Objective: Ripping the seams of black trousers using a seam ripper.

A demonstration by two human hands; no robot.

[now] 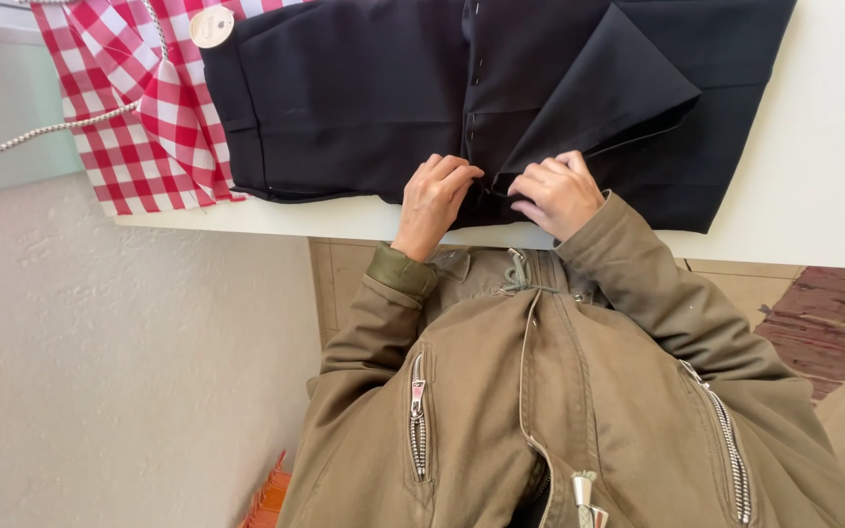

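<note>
Our left hand (pixel 434 196) and right hand (pixel 557 193) pinch the black shirt (pixel 344 98) placket at the surface's (pixel 833 147) near edge.

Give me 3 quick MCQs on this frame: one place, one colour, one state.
1. Where does the checked cloth lie? A) left of the black garment B) on the floor C) over the jacket
2. Jacket colour? A) blue B) olive C) white
3. Hands' state? A) both pinching the garment's near edge B) both lifted off C) one in a pocket

Answers: 1 A, it lies at the garment's left edge; 2 B, olive sleeves; 3 A, left hand and right hand have fingers bunched on the fabric.
</note>
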